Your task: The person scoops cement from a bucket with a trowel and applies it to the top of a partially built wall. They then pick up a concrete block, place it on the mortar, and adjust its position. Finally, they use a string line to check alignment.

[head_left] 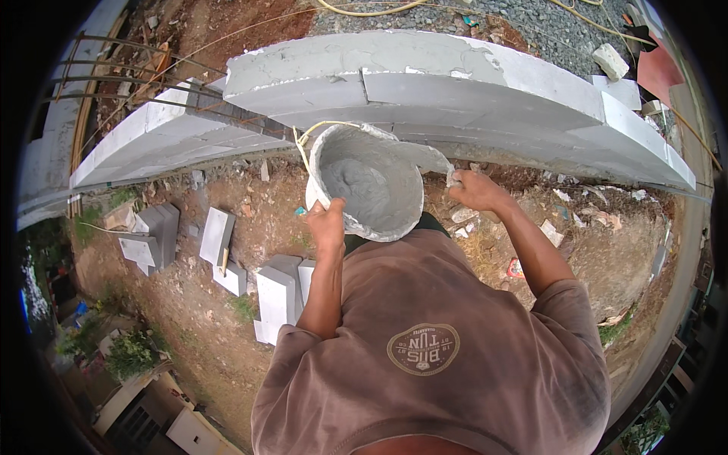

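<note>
In front of my chest is a bucket caked with grey mortar, tilted so that its mouth faces me. Wet mortar lies inside it. My left hand is closed on the near left part of the rim. My right hand is closed around a mortar-coated trowel, whose blade reaches over the bucket's right side; its handle is mostly hidden by the fingers. Just beyond the bucket stands a low wall of pale blocks, with grey mortar spread along part of its top.
Loose pale blocks lie on the dirt to my left, some in stacks. Bare rebar rods jut out at the upper left. Past the wall are gravel and a hose. Rubble litters the ground at right.
</note>
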A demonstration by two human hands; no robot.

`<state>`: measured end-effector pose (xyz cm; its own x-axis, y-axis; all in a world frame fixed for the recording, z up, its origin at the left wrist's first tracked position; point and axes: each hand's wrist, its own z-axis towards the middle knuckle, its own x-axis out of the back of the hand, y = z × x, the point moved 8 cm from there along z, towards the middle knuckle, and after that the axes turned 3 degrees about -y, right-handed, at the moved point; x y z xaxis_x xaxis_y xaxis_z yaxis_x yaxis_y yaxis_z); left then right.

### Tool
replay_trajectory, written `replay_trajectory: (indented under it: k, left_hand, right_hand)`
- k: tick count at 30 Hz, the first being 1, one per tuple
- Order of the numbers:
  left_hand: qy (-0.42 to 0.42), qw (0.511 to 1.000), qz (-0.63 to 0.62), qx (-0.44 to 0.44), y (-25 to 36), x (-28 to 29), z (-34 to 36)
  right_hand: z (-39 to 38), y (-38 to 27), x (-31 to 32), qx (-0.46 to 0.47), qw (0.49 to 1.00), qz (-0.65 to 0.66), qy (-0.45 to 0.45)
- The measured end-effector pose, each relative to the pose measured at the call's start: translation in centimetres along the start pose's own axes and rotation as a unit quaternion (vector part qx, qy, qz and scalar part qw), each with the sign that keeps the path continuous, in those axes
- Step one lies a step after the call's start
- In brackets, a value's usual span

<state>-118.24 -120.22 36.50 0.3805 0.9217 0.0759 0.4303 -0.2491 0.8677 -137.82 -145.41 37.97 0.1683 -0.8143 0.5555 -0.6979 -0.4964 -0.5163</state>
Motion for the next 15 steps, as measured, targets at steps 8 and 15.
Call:
replay_trajectory:
  k: [8,15]
  left_hand:
    - [-0.058,0.998,0.02,-0.025,2.4,-2.7,-1.4]
    - [-0.035,0.999,0.016,0.004,1.0,-2.5,-0.2]
  right_hand:
    - [5.9,-0.4,-8.9,-0.069,0.949,0.231,-0.201]
    - [-3.7,0.6,-2.7,0.014,0.863,0.491,-0.123]
